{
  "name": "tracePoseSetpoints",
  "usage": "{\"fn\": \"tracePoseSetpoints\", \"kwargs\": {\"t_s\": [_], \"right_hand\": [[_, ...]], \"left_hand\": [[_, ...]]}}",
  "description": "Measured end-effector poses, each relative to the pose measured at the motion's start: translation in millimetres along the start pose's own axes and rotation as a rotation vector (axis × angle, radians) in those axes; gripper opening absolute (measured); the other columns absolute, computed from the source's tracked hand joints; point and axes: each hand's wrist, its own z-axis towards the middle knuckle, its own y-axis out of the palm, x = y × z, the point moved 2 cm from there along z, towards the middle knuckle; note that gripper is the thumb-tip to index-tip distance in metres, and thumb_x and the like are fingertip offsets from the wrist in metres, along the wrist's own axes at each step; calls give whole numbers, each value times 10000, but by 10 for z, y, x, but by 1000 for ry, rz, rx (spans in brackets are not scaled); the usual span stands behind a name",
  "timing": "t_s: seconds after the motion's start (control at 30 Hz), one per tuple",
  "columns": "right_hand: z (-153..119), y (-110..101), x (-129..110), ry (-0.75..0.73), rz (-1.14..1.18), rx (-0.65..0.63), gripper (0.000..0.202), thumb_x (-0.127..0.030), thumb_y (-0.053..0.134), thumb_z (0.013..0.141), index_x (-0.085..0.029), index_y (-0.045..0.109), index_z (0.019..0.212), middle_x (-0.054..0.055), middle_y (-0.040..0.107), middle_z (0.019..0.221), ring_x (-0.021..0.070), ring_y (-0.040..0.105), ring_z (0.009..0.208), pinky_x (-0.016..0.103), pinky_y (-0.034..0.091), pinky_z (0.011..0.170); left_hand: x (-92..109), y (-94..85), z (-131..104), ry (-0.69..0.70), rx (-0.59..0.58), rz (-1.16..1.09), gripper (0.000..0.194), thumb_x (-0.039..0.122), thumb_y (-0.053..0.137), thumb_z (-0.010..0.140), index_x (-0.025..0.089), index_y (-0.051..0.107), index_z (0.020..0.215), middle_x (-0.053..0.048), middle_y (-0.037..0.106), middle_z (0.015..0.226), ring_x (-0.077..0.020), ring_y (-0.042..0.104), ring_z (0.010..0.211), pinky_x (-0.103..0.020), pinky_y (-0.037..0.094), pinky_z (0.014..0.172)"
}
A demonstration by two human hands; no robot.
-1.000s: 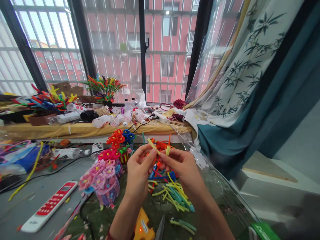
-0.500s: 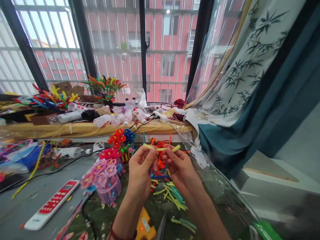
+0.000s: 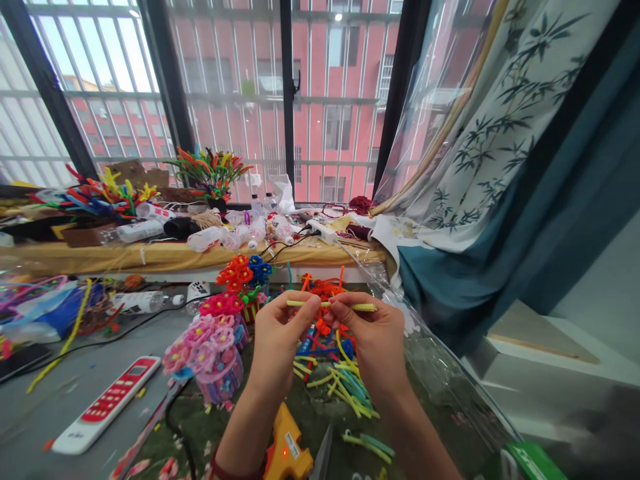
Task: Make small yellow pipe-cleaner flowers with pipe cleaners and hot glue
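Observation:
A short pale-yellow pipe cleaner (image 3: 363, 307) is pinched between the fingertips of both hands, held nearly level above the table. My left hand (image 3: 280, 327) grips its left half with thumb and forefinger. The right half sits in the pinch of my right hand (image 3: 375, 333), and its end sticks out past the fingers. Beneath and between the hands lies a loose pile of cut yellow and teal pipe cleaners (image 3: 350, 390). Orange and red pipe cleaners (image 3: 325, 290) lie behind the hands, partly hidden by them.
Left of my hands stand a pink flower pot (image 3: 217, 363) and a pot with orange and blue flowers (image 3: 235, 273). A yellow glue gun (image 3: 287, 447) with a lit red light and a scissor blade (image 3: 323, 453) lie near my forearms. A white-red remote (image 3: 107, 403) lies farther left.
The pipe cleaner was bent upward at its ends and is now nearly straight. My right hand has shifted slightly right and turned, its fingers more curled.

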Motion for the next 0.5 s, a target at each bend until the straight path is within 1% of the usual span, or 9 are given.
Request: {"fn": "tracePoseSetpoints", "kwargs": {"t_s": [0.13,0.23,0.3,0.4,0.43,0.5], "right_hand": [[20,-28,-24,-39,-32,38,78,-202,842,628,-202,778,674,2,710,554,143,623,495,247,503,490],[84,-93,-39,-44,-45,64,106,-226,857,612,-195,777,674,2,706,550,144,627,492,248,508,486],[134,-148,-48,-49,-68,76,131,-251,868,601,-189,775,671,4,702,544,147,626,484,253,504,477],[191,-213,-53,-65,-101,84,165,-283,879,602,-186,777,689,6,705,549,150,630,498,262,506,496],[202,-226,-51,-68,-99,87,177,-294,883,600,-186,777,693,6,706,551,152,634,507,264,508,504],[213,-236,-38,-56,-75,89,203,-313,892,592,-185,777,700,9,710,560,153,635,511,270,512,509]], "left_hand": [[25,-80,39,-21,54,82,394,509,788,624,154,652,728,81,440,504,-51,302,422,-188,204,414],[58,-190,90,-29,79,209,389,545,732,668,172,623,661,77,443,495,-60,288,412,-205,186,429],[90,-263,119,-45,66,336,383,503,746,661,174,595,535,61,440,431,-74,310,398,-222,171,442],[141,-329,139,-58,23,515,386,369,766,643,188,557,373,37,409,323,-99,330,379,-246,131,464],[152,-331,140,-56,5,550,351,319,761,635,195,573,365,32,428,319,-106,341,382,-248,133,469],[154,-301,135,-44,-38,572,164,230,753,596,212,670,455,24,555,407,-117,394,420,-237,186,477]]}}
